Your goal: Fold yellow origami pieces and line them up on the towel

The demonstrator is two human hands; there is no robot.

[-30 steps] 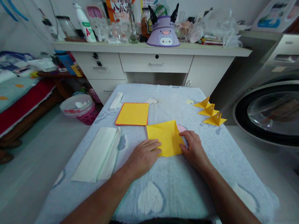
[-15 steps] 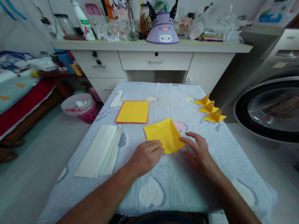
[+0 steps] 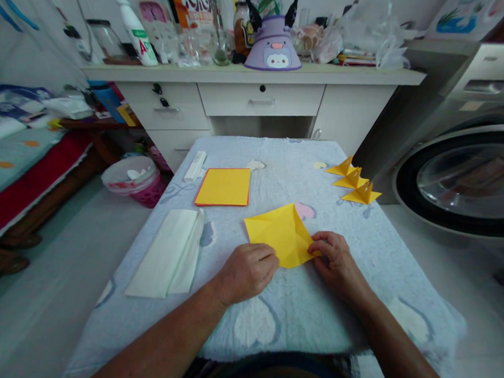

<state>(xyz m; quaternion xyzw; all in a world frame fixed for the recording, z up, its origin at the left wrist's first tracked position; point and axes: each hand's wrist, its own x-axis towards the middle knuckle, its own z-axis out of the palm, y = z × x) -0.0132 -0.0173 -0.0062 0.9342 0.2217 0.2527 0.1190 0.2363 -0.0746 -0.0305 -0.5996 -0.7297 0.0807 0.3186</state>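
Observation:
A creased sheet of yellow origami paper (image 3: 283, 233) lies between my hands on the cloth-covered table (image 3: 293, 163). My left hand (image 3: 251, 269) pinches its lower left edge, fingers curled over it. At the right corner of the sheet, my right hand (image 3: 332, 255) has thumb and fingertips closed on the paper. Beyond it rests a square stack of yellow paper (image 3: 223, 186) with red edges. Three folded yellow paper figures (image 3: 355, 183) stand in a row at the far right of the table.
Left on the table are a folded white cloth or paper (image 3: 165, 254) and a narrow white box (image 3: 195, 167). Behind stands a white cabinet (image 3: 263, 100) with bottles and a purple visor (image 3: 273, 46). A pink bin (image 3: 142, 185) is at left, a washing machine (image 3: 471, 179) at right.
My right hand has closed its fingers on the sheet's right corner, where they were spread before. The sheet has shifted slightly toward me and to the right. My left hand keeps its grip.

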